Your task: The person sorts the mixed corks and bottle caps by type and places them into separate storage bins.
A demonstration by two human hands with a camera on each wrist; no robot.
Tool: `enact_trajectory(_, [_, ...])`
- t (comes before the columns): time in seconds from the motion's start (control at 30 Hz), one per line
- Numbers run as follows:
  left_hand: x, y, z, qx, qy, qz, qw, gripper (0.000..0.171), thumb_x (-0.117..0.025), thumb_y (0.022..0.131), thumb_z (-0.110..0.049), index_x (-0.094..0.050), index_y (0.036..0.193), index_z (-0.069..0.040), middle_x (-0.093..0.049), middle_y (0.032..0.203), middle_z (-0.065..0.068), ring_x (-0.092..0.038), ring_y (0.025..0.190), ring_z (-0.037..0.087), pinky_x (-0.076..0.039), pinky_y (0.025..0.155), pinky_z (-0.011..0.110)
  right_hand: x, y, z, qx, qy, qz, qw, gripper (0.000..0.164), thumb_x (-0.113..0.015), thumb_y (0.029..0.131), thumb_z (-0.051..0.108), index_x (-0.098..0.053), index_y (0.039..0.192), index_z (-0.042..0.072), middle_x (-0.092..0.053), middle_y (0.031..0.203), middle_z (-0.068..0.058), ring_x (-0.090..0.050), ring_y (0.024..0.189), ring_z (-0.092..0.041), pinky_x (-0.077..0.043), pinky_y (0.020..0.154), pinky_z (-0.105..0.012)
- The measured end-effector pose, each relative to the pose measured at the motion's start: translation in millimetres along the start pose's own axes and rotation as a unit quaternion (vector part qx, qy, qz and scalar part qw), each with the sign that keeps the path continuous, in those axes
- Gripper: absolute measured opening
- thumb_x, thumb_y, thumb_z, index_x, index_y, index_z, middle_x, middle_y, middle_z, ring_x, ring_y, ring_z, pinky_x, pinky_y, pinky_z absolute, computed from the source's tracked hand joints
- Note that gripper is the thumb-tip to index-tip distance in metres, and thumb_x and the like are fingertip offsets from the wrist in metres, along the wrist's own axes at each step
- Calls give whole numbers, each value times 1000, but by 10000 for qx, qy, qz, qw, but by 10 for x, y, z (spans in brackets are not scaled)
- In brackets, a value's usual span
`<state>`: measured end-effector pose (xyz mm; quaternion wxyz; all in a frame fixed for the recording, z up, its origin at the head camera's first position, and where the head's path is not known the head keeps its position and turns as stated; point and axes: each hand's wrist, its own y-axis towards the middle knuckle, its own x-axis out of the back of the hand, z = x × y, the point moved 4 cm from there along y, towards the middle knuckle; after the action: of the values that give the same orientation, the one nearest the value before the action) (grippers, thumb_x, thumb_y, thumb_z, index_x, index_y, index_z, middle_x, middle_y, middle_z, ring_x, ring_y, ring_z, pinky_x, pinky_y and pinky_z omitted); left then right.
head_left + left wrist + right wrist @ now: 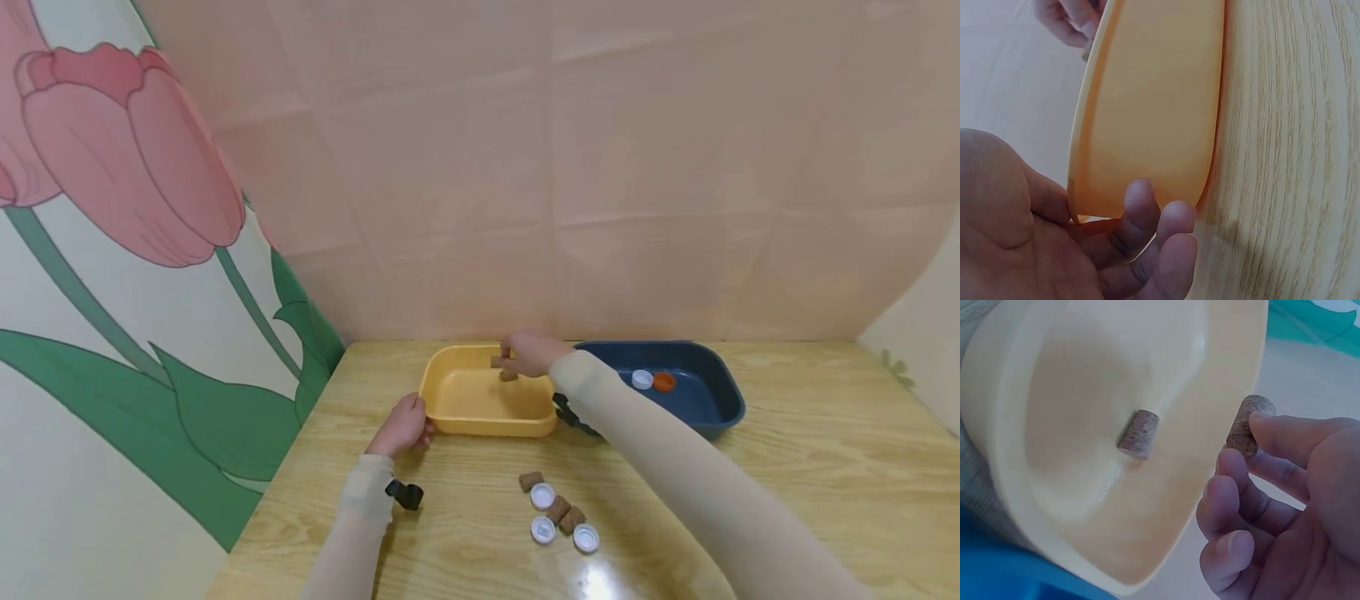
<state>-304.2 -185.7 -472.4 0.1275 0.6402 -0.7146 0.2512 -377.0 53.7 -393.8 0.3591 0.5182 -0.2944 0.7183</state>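
Note:
My right hand (531,353) pinches a cork (1249,428) between thumb and fingers, above the far side of the yellow tray (487,427). Inside that tray lies another cork (1139,434), tipped on its side. At the tray's near left corner my left hand (405,425) grips the rim; in the left wrist view its thumb is at the rim and the fingers (1175,269) curl against the outer wall. On the table in front, several loose corks (531,481) lie mixed with white bottle caps (586,538).
A dark blue tray (720,392) stands right of the yellow one, partly behind my right forearm. It holds a white cap (642,380) and an orange cap (663,382). A pink sheet (547,183) hangs behind the wooden table (450,533), and a tulip-painted wall (135,275) rises at left.

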Motion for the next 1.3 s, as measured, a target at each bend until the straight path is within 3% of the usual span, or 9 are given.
enact_trajectory(0.23, [14,27,18,-94,123,-37,9999,40,-22,109,-20,-53,114,4,-55,76,8,-56,58,21,-53,54,35,-101,121,-51,-375,470,447,9972,34,-61,99,42,-73,100,10,-66,87,0,-61,74,-17,-50,66,-32])
enact_trajectory(0.43, [23,44,14,-101,95,-27,9999,39,-22,109,-20,-53,114,4,-55,76,8,-57,59,22,-54,55,37,-115,159,-80,-480,405,417,9972,35,-62,100,37,-72,102,4,-65,83,-2,-58,69,-17,-48,61,-30])
enact_trajectory(0.73, [33,41,16,-84,104,-58,9999,37,-23,109,-19,-54,111,1,-57,78,11,-57,59,23,-54,54,37,-180,225,-84,-663,298,508,9961,31,-64,99,36,-73,95,7,-67,83,-4,-59,61,-16,-48,55,-28])
enact_trajectory(1.0, [29,14,2,-19,40,-29,10000,37,-23,109,-19,-53,112,1,-56,77,10,-57,59,23,-54,55,37,-296,273,-117,-876,408,649,9932,29,-69,96,34,-65,78,11,-56,70,1,-50,52,-14,-41,48,-28])
enact_trajectory(1.2, [15,-9,0,-1,1,-22,10000,37,-23,109,-20,-53,112,2,-55,76,8,-56,59,21,-54,56,37,-385,281,-110,-940,524,719,9916,45,-70,95,31,-45,61,14,-34,56,3,-35,48,-14,-33,48,-28])
enact_trajectory(1.3, [10,-9,6,-19,13,-7,10000,37,-23,109,-20,-53,112,2,-55,77,8,-55,58,20,-54,56,37,-409,274,-108,-911,394,687,9927,46,-71,94,30,-43,61,15,-34,56,3,-34,51,-13,-32,51,-28])
